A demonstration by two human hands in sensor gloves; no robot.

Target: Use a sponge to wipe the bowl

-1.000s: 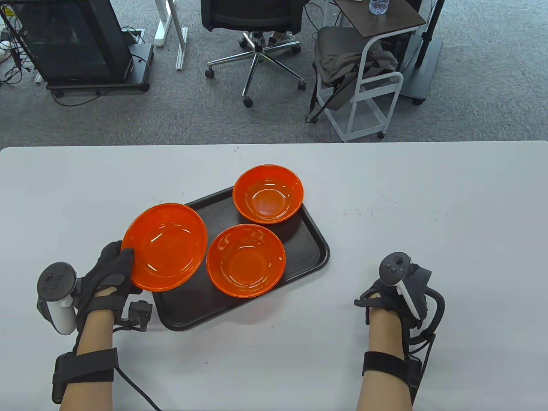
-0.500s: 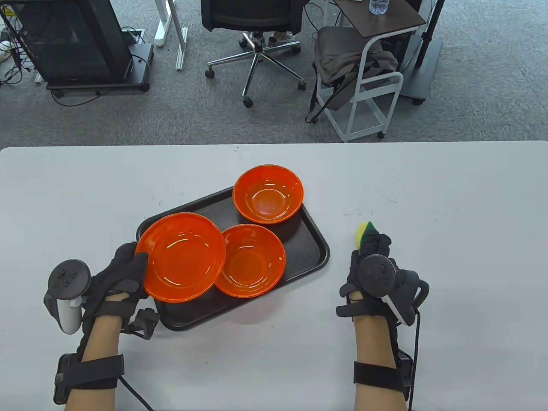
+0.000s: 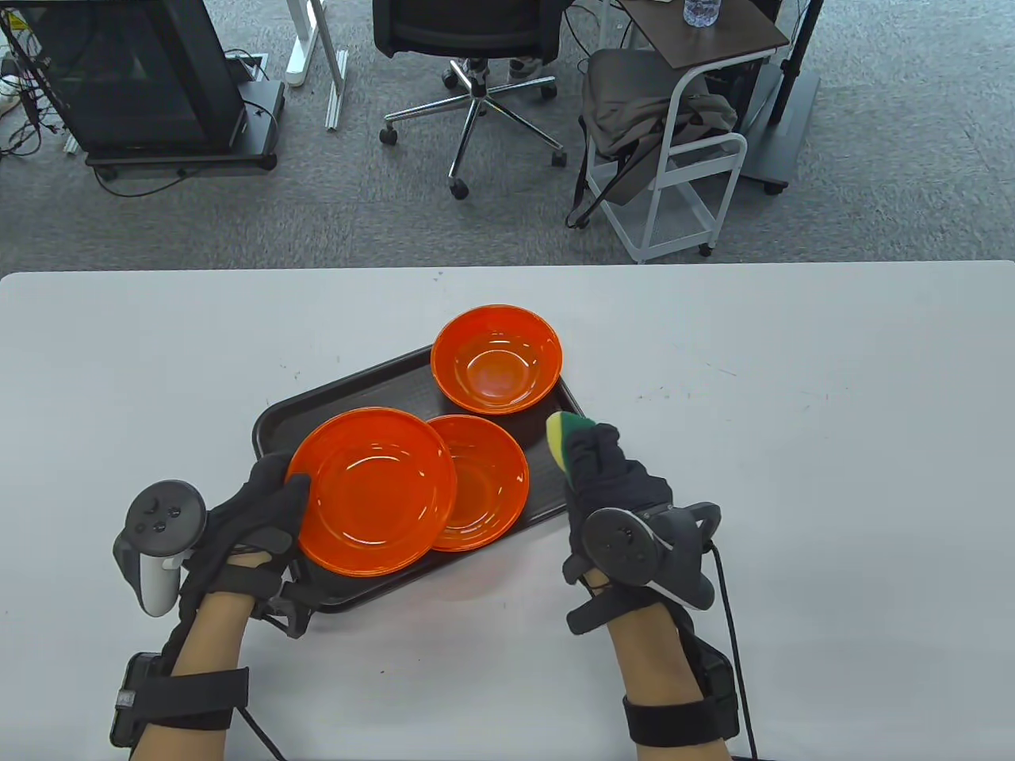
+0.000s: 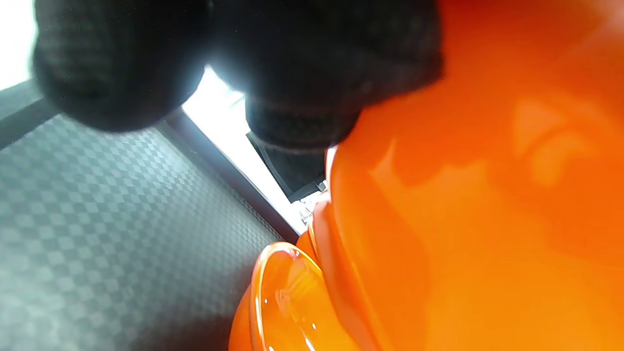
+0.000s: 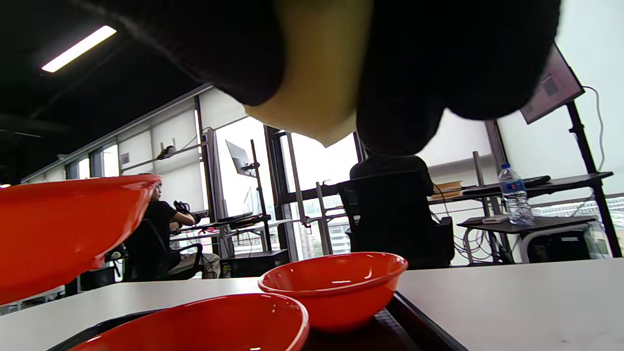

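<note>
Left hand (image 3: 254,515) grips the near-left rim of the wide, glossy orange plastic bowl (image 3: 373,491) and holds it raised above the dark textured rectangular tray (image 3: 333,396). The right wrist view shows its underside off the tray. It overlaps the second orange bowl (image 3: 488,483) from above, tilted a bit toward the right, likely to open the inside to the other hand.

Right hand (image 3: 614,483) is closed round the yellow sponge with green scrub face (image 3: 561,438), the sponge tip poking past the fingers, over the tray's right edge. Not touching the held bowl yet.

Third orange bowl (image 3: 496,359) sits at the tray's far corner, out of the way. Tray rests on the white tabletop (image 3: 793,396).

My read: the approach step, wiping not started. Rim-only hold could let the bowl twist once the sponge presses.
</note>
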